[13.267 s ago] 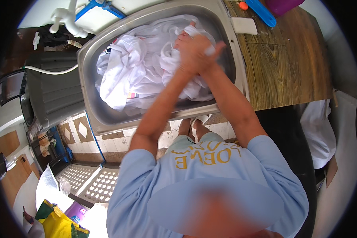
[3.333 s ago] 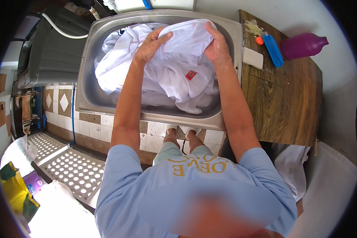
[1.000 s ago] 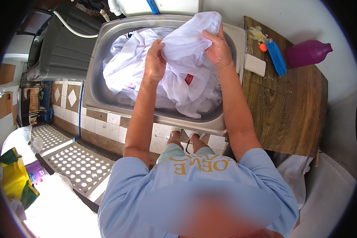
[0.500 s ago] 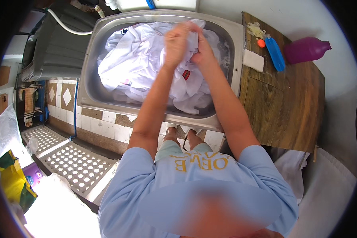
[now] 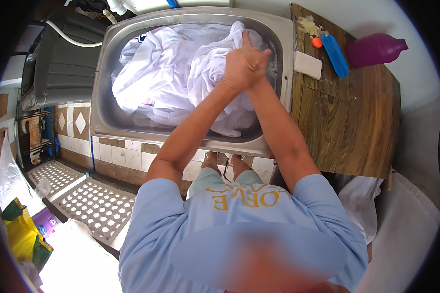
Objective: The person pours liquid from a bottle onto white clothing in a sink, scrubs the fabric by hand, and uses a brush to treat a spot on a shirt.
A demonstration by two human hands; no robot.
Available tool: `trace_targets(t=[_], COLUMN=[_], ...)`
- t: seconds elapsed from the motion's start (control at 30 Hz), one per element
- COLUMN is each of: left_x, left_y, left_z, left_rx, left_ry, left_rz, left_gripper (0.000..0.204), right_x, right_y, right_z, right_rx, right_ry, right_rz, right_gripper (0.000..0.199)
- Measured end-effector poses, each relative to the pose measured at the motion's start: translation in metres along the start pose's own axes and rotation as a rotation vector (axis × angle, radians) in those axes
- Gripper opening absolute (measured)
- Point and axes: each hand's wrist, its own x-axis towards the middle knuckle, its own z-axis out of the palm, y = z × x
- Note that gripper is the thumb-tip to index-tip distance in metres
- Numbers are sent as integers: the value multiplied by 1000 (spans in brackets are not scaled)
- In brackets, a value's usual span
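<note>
A pile of wet white clothes (image 5: pixel 154 73) lies in the metal sink (image 5: pixel 110 129), partly in water. My left hand (image 5: pixel 240 69) crosses over my right hand (image 5: pixel 259 73) at the sink's right side. Both hands are closed on a twisted white garment (image 5: pixel 211 68) that bunches up beside and beneath them. One finger points up along the cloth, and a thumb sticks out to the right. Most of my right hand's fingers are hidden behind the left.
To the right, a wooden counter (image 5: pixel 349 117) carries a white bar of soap (image 5: pixel 307 65), a blue brush (image 5: pixel 335 56), an orange ball-like thing (image 5: pixel 317 42) and a purple bottle (image 5: pixel 376 50). A grey plastic tub (image 5: pixel 66 58) with a white hose (image 5: pixel 73 37) stands left of the sink.
My hands have come together, the left now over the right, and sit slightly lower. The garment is bunched into a swirl to their left. The whole view has shifted slightly.
</note>
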Motion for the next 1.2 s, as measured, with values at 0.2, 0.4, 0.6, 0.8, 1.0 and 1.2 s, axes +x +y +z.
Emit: trace_targets(t=[0.2,0.4,0.6,0.8,1.0,1.2], left_x=[33,1,-17,-22,-27,-8], left_y=[-71,-80,-89,-108,-100,-77], left_z=[-94,-95,-85,-69,-83,-111], left_rx=[-152,143,353,532,-311,-910], left_ry=[102,-164,-379,-558,-176,33], left_rz=[-784,-465,-494,-567,-837,-908], left_gripper=[58,55,49,52,24,23], right_x=[-13,22,30,46,32,17], right_y=[-19,-20,5,-1,-9,-30], right_z=[105,17,7,-46,9,46], right_rx=[-105,-1351,-2091,-2296,-1035,-425], right_ry=[389,446,434,322,448,298], right_rz=[41,-472,-432,-482,-227,-115], right_gripper=[42,36,33,35,39,41])
